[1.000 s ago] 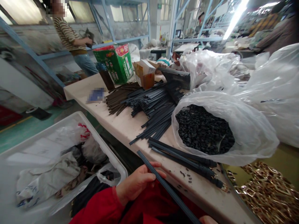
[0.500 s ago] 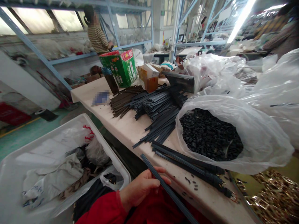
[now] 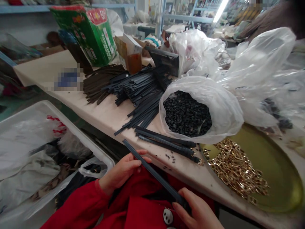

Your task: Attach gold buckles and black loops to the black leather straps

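A dark strap (image 3: 156, 176) slants beside the near edge of a cloth-covered table (image 3: 101, 117). The left hand (image 3: 124, 170) pinches it near its upper end, between thumb and fingers; the right hand (image 3: 196, 206) has its fingers closed around the lower end. Nearby sit a plastic bag (image 3: 225, 111) of black pieces (image 3: 184, 114) and a tray (image 3: 283, 181) holding gold buckles (image 3: 240, 170).

A strip light (image 3: 220, 11) glares at upper right; elsewhere I see soft, rather dim illumination. Highlights glint on the plastic bags (image 3: 260, 60) and metal pieces (image 3: 238, 170); shadow deepens beneath the tabletop (image 3: 101, 116). The background blurs, the edges stretch, and pixelation masks one patch.
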